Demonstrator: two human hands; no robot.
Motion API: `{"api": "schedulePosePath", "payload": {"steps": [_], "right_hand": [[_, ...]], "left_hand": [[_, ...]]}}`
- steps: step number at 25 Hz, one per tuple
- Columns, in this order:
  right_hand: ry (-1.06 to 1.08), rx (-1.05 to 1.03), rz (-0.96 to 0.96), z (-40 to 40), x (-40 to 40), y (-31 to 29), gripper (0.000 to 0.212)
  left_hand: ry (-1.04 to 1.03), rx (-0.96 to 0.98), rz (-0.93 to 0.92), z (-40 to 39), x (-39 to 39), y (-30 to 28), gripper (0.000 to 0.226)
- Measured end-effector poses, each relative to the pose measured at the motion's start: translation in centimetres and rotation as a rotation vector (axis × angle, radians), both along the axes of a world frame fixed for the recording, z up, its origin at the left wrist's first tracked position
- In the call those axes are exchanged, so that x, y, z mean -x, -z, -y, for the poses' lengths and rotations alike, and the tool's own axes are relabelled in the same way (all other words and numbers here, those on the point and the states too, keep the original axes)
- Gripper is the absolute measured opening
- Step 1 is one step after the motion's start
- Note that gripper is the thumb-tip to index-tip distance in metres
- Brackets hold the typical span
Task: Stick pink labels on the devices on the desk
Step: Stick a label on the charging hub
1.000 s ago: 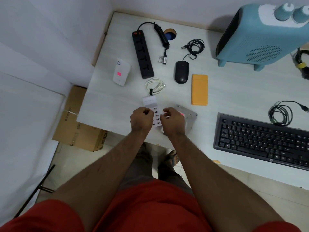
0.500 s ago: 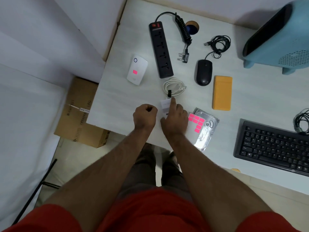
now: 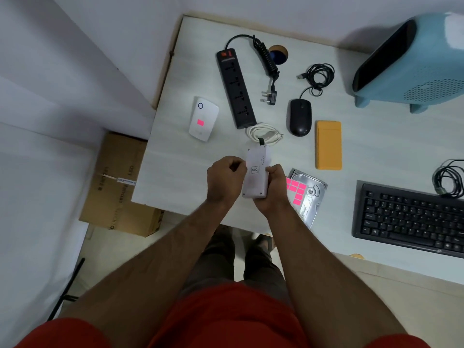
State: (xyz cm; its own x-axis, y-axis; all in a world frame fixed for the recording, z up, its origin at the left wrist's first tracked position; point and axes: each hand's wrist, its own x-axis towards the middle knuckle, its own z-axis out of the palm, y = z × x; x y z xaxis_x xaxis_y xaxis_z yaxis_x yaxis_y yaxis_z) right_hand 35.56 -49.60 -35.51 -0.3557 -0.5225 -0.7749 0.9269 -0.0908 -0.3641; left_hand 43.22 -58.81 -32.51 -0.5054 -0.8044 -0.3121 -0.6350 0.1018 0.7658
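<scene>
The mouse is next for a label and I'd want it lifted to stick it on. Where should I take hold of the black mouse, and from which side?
Take the black mouse across its two long sides at mid-body, coming from above. Its domed back lies flat and narrow enough for such a grip, and its cable trails off the far end, away from the sides.

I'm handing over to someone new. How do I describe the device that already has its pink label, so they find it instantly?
Start at the desk's far left corner and find the long black power strip. Just left of it lies a small white box with rounded corners. It alone carries one pink label on its face, below a dark ring.
</scene>
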Motion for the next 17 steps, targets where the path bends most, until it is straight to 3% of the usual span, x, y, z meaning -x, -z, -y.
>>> {"api": "schedulePosePath", "payload": {"steps": [6, 17], "right_hand": [[0.084, 0.029, 0.061, -0.6, -0.3, 0.0, 0.039], [0.098, 0.092, 0.038, -0.2, -0.4, -0.2, 0.054]], "left_hand": [[0.129, 0.215, -0.016, -1.5, 0.1, -0.1, 0.021], [0.305, 0.299, -0.024, -3.9, -1.5, -0.9, 0.023]]}}
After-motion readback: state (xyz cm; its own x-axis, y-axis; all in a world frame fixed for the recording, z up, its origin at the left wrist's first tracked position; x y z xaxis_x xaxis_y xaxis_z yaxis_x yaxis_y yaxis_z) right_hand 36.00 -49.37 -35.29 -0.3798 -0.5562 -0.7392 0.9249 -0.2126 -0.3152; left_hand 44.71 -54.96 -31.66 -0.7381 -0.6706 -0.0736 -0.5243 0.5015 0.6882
